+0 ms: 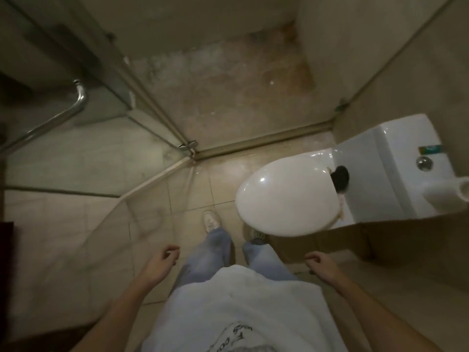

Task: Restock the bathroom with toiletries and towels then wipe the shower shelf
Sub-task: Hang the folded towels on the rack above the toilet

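Standing on beige tiled floor (pixel 193 196) facing glass shower enclosure (pixel 101 148); left hand (pixel 162 260) and right hand (pixel 318 262) hang empty, fingers loosely curled; closed white toilet lid (pixel 286 196) beside brown cardboard box (pixel 330 242).

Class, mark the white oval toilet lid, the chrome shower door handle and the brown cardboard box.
White oval toilet lid (pixel 286 196): head view, centre of lid.
Chrome shower door handle (pixel 82 99): head view, upper bend.
Brown cardboard box (pixel 324 240): head view, near flap.

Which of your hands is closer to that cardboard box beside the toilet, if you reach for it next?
Probably the right hand: it hangs empty just beside the cardboard box, while the left hand is across the legs.
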Available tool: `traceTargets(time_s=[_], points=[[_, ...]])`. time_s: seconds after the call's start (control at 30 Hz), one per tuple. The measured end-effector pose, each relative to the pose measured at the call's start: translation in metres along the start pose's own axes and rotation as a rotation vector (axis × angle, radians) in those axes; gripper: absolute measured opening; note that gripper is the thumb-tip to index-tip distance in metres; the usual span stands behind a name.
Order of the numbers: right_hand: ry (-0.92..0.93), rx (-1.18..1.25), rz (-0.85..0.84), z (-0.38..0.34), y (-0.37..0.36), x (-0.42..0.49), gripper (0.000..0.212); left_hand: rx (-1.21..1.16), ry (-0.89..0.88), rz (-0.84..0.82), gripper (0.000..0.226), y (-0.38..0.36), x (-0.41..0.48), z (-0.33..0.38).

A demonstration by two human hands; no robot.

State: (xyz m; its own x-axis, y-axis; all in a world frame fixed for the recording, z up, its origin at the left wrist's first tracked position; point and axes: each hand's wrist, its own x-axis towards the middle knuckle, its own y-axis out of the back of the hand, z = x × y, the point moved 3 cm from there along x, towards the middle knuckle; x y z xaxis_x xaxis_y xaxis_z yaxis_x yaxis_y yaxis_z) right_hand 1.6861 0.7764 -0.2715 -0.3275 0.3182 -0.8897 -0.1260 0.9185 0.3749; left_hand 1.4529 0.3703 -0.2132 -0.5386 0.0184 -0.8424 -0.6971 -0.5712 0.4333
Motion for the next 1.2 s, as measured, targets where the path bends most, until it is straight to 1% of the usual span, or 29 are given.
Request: traceTargets(time_s=[0.1, 0.17, 0.2, 0.27, 0.37, 0.5, 0.63, 0.77, 0.93, 1.03, 1.1, 1.2], points=[[0.038, -0.095, 0.041, -0.024, 0.032, 0.019, 0.019, -0.094, -0.073, -0.004, 0.015, -0.013, -0.015, 0.006], [0.074, -0.161, 0.057, -0.052, 0.046, 0.022, 0.014, -0.176, -0.074, 0.025, 0.016, -0.014, -0.021, -0.002], [0.089, -0.206, 0.054, -0.065, 0.048, 0.025, 0.013, -0.231, -0.065, 0.057, 0.017, -0.012, -0.024, -0.01], [0.125, -0.31, 0.033, -0.092, 0.047, 0.032, 0.018, -0.337, -0.032, 0.121, 0.016, -0.008, -0.031, -0.03], [0.207, -0.504, -0.034, -0.141, 0.029, 0.037, 0.025, -0.483, 0.058, 0.199, 0.014, -0.004, -0.042, -0.075], [0.343, -0.724, -0.107, -0.22, -0.022, 0.012, 0.028, -0.653, 0.198, 0.275, 0.016, -0.014, -0.056, -0.151], [0.467, -0.978, -0.194, -0.295, -0.085, -0.01, 0.033, -0.771, 0.341, 0.283, 0.019, -0.03, -0.066, -0.232], [0.58, -1.132, -0.188, -0.372, -0.149, -0.033, 0.033, -0.871, 0.42, 0.304, 0.017, -0.034, -0.072, -0.291], [0.691, -1.159, -0.174, -0.447, -0.223, -0.062, 0.032, -0.962, 0.444, 0.306, 0.012, -0.003, -0.066, -0.335], [0.757, -1.179, -0.168, -0.474, -0.266, -0.081, 0.032, -0.997, 0.41, 0.314, 0.018, 0.029, -0.051, -0.353], [0.749, -1.201, -0.159, -0.481, -0.289, -0.082, 0.031, -0.992, 0.384, 0.338, 0.017, 0.058, -0.039, -0.36], [0.671, -1.307, -0.197, -0.483, -0.319, -0.071, 0.03, -0.989, 0.345, 0.366, 0.015, 0.102, -0.025, -0.376]])
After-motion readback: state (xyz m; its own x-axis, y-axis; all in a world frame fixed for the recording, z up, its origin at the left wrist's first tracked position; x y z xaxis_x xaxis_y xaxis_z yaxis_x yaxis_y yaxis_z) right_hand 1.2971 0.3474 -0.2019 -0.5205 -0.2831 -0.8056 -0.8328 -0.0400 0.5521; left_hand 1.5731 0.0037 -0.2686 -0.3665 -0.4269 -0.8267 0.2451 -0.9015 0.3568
